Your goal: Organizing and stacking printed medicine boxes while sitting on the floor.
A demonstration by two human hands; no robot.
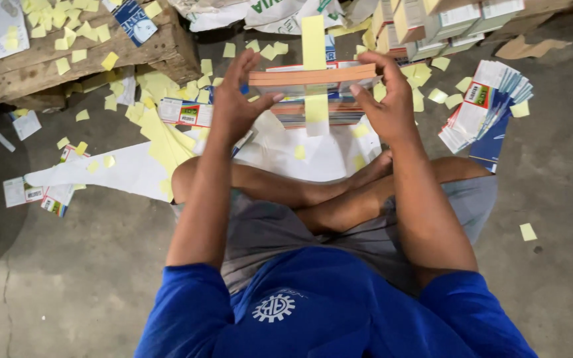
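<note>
Head view looks straight down on a person sitting cross-legged on a concrete floor (87, 285), in a blue shirt (326, 311) and grey shorts (280, 232). Both hands are raised toward 12 o'clock of the knees and clamp a flat bundle of folded cartons (313, 75) between them. The left hand (237, 99) presses the bundle's left end, fingers spread upward and thumb pointing in beneath it; the right hand (386, 99) grips the right end, fingers curled over the top edge and thumb underneath. Neither hand is closed into a fist; each is partly open around the bundle's ends. A yellow paper strip (314, 66) runs across the bundle's middle from top to bottom, its lower end hanging below. Directly beneath the bundle lies a stack of flat cartons (300, 114) on white sheets (280, 149). At 2 o'clock of the hands, a fanned pile of flattened cartons (489, 109) rests on the floor, with assembled boxes (445, 23) at 1 o'clock. At 10 o'clock sits a wooden pallet (94, 56), and yellow paper scraps (160, 136) litter the floor around it.
</note>
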